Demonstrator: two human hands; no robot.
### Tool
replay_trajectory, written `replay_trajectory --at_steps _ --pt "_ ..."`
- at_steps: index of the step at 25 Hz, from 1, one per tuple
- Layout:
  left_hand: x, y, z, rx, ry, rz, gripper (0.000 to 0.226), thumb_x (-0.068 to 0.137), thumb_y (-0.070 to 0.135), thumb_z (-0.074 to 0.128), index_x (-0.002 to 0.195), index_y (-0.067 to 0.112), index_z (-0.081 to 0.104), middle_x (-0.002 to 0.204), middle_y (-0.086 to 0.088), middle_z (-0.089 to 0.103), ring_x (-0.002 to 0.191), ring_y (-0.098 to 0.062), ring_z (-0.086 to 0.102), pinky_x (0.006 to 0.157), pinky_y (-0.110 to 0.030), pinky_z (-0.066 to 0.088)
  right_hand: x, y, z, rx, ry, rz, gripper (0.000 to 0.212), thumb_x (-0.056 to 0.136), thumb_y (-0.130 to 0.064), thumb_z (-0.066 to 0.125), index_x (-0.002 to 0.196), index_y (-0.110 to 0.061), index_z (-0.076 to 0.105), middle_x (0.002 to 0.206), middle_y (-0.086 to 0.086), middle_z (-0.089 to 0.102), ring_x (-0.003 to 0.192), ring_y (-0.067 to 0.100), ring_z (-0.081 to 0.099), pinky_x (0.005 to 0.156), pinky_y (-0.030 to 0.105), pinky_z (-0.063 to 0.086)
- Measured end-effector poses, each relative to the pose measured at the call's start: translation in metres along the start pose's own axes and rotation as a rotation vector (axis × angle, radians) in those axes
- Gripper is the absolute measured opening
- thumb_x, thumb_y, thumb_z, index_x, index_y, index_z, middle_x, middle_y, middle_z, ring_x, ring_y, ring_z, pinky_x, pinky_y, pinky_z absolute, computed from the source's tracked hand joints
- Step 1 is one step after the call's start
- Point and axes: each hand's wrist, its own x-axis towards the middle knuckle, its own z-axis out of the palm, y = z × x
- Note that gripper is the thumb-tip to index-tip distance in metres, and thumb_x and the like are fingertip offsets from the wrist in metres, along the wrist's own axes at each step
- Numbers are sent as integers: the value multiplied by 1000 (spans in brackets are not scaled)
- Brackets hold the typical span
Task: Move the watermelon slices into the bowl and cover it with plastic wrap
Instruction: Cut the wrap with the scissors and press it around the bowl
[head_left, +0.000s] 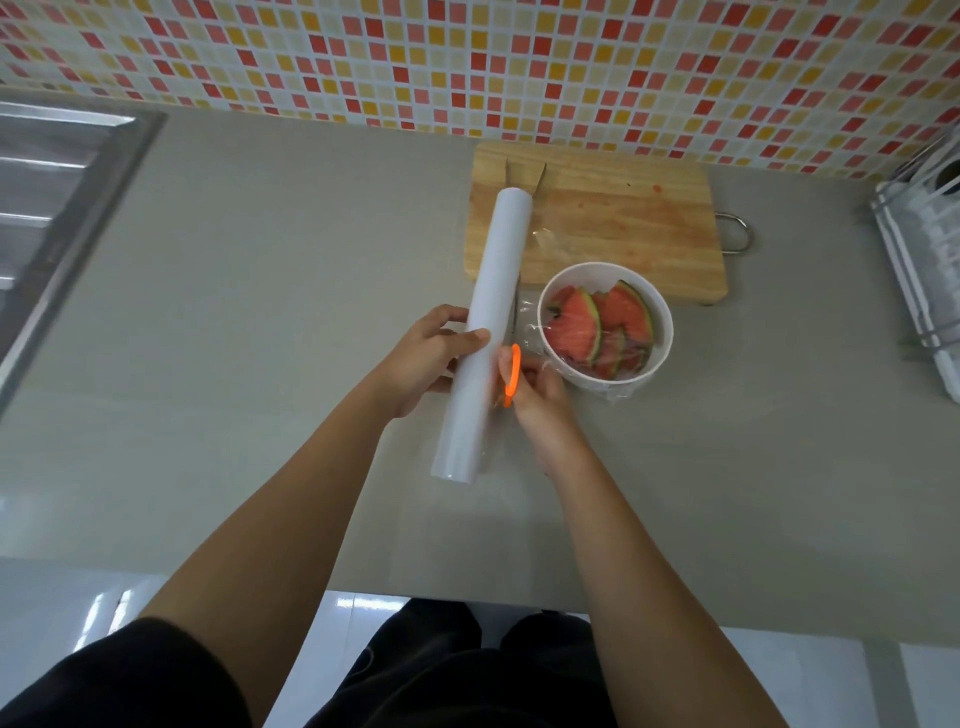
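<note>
Hands (431, 358) (540, 400) holding roll (488, 322) and scissors (511, 374), bowl (664, 312), board (623, 228)

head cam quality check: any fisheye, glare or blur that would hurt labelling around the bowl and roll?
Head view: strong fisheye, rows of the tiled wall bow. Light is soft and flat, shadows faint. Glare only on the glossy floor, plus small glints on the film beside the bowl. Slight motion blur at the right hand on the orange scissors. The plastic wrap roll in the left hand reads clean.
</note>
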Motion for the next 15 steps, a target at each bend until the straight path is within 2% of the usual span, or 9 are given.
replay_trajectory --at_steps 3,7,11,13,15 --pt "-4 -5 -7 9 -31 -12 32 88 25 64 118 21 54 107 -10 68 82 -21 70 63 -29 55 6 -2 5 7 -49 13 16 92 -30 54 83 -21 65 64 -16 69 63 -7 61 58 8 45" --pt "-8 -13 -18 2 -36 -25 27 88 21 64 113 23 55 102 -9 68 76 -18 70 59 -27 55 12 -5 12 -14 37 30 19 90 -32 56 73 -25 61 57 -15 60 50 -6 53 51 7 42" --pt "-6 -16 -23 -17 -38 -13 32 86 25 64 117 21 55 108 -11 67 85 -22 69 66 -31 56 1 1 13 -106 41 149 26 86 -46 56 65 -33 63 61 -14 53 54 -3 48 46 8 37" --pt "-3 -15 -27 -19 -41 -11 33 86 27 64 117 22 55 108 -10 67 84 -21 70 64 -30 56 -8 12 12 -123 57 219 25 83 -55 54 73 -32 55 70 -12 52 61 1 47 52 14 35" --pt "-1 -14 -29 -15 -45 -16 28 87 26 63 115 23 56 106 -9 67 81 -19 70 62 -28 55 -11 16 13 -107 54 262 34 76 -63 54 80 -30 47 75 -10 53 66 4 48 56 20 34"
